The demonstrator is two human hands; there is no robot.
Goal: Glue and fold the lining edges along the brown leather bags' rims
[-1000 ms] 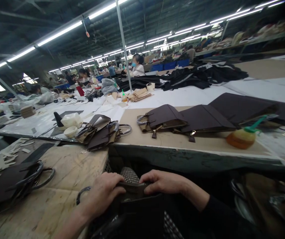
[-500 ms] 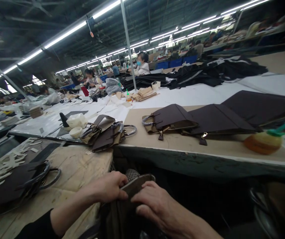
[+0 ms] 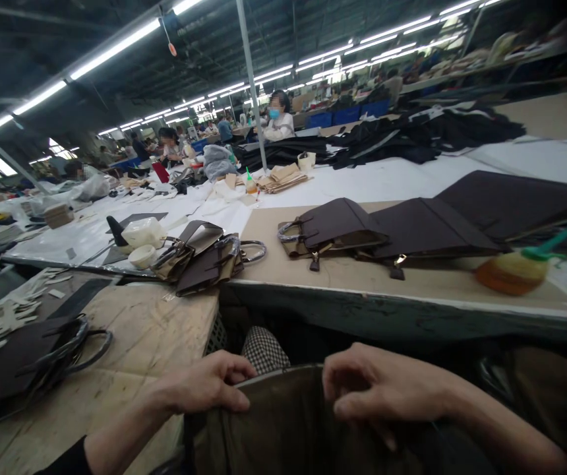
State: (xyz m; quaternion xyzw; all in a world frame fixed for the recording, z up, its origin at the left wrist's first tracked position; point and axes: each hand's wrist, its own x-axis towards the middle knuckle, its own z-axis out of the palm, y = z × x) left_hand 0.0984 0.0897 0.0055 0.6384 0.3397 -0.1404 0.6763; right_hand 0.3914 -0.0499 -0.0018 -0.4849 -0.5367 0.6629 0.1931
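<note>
In my lap stands a dark olive-brown bag with a pale top edge, its lower part lost in shadow. My left hand pinches that edge at its left end, thumb on the near side and fingers behind. Farther right, my right hand is curled over the same edge, fingers bent and thumb toward me. A checked cloth shows just beyond the bag. On the wooden bench to the left lies a dark brown handbag with wrapped handles.
Brown handbags lie in a row on the long table. A squeeze bottle with amber liquid stands at right, a white bowl at left. Pale strips cover the bench's far left. A person sits across the table.
My right hand has moved right along the bag's edge, away from my left hand. The edge is now stretched wider between them, and more of the checked cloth shows.
</note>
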